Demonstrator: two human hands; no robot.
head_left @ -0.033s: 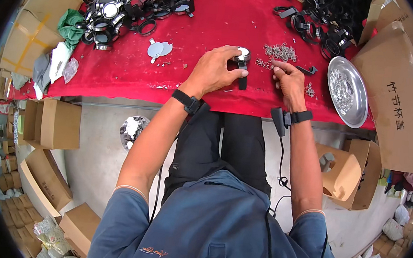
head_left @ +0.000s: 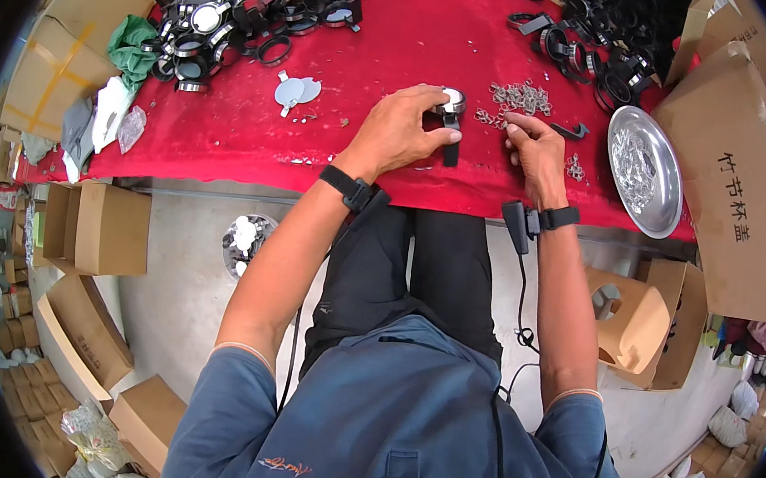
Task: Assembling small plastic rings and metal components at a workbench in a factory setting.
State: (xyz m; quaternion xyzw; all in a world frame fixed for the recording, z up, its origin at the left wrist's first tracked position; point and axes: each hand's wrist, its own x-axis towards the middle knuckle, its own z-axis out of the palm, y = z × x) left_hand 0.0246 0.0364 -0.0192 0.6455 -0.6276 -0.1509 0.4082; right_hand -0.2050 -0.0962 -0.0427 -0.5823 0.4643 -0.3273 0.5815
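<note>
Thumb and fingers of my left hand (head_left: pixel 399 131) are closed around a round lid (head_left: pixel 453 99) with a silver rim, which is partly hidden by the fingers. A black strap-like tab (head_left: pixel 450 152) hangs from the lid toward me, against the red cloth. To the right, my right hand (head_left: pixel 536 150) is closed, its thumb and index finger bent together. The fingertips reach the edge of a loose pile of small metal wire clips (head_left: pixel 521 97); whatever is between them is too small to make out. Close by lie a black hooked piece (head_left: pixel 570 131) and a few more clips (head_left: pixel 575 167).
Black-and-silver lids (head_left: pixel 211 19) are heaped at the far left, black ring parts (head_left: pixel 582 51) at the far right. Grey discs (head_left: pixel 296 92) lie left of my hands. A steel tray (head_left: pixel 616 155) with clips stands right, beside a tall cardboard box (head_left: pixel 734 179). Cartons (head_left: pixel 110 232) stand below.
</note>
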